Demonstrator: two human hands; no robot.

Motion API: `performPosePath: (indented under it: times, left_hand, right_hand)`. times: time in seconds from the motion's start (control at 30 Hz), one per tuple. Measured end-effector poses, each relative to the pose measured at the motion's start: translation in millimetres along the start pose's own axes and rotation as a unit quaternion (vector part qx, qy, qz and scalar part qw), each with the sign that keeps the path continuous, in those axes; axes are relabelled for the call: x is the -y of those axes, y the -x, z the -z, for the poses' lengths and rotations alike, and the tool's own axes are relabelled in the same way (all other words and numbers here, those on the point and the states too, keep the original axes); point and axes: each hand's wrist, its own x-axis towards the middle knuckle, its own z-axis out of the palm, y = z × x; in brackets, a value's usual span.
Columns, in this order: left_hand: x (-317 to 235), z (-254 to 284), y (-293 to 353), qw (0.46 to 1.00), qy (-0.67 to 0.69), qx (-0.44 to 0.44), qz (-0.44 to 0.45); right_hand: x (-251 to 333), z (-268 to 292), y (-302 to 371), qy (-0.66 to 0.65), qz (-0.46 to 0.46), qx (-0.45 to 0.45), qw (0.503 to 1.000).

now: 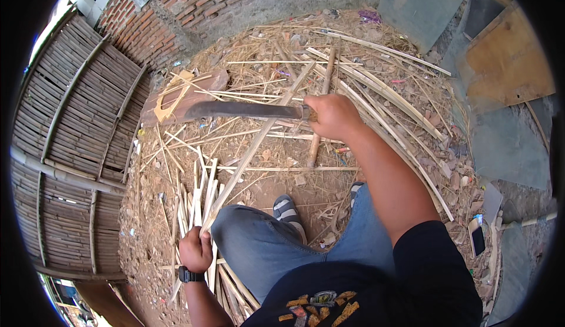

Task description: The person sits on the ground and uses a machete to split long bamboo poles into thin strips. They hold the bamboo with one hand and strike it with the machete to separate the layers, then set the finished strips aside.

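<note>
One long machete point(238, 110), clenched in the right grip point(334, 117), pointed left and crossed in front of a pale bamboo strip point(250, 153). The left grip point(196, 250) grasped that strip's near end, beside the left knee point(232, 224). More split strips point(210, 186) lay on the littered ground point(273, 183) nearby.

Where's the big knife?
In the head view, the big knife is above centre, in the right hand, pointing left across a long bamboo strip.
</note>
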Motion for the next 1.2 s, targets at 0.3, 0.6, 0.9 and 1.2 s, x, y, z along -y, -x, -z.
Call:
performPosePath:
  times: [0.3, 0.6, 0.9, 1.2]
  left_hand:
    - [0, 8, -3, 0.997, 0.054, 0.053, 0.003]
    - [13, 25, 8, 0.971, 0.212, 0.104, 0.033]
    - [9, 24, -7, 0.876, 0.473, 0.085, 0.041]
    - [12, 22, 2, 0.836, 0.52, 0.129, 0.118]
  right_hand:
    - [14, -12, 5, -0.047, -0.027, 0.018, 0.998]
    - [-39, -3, -5, -0.147, -0.214, -0.107, 0.96]
    - [-1, 11, 6, -0.119, -0.189, 0.006, 0.975]
    - [-28, 24, 9, -0.219, -0.19, -0.282, 0.914]
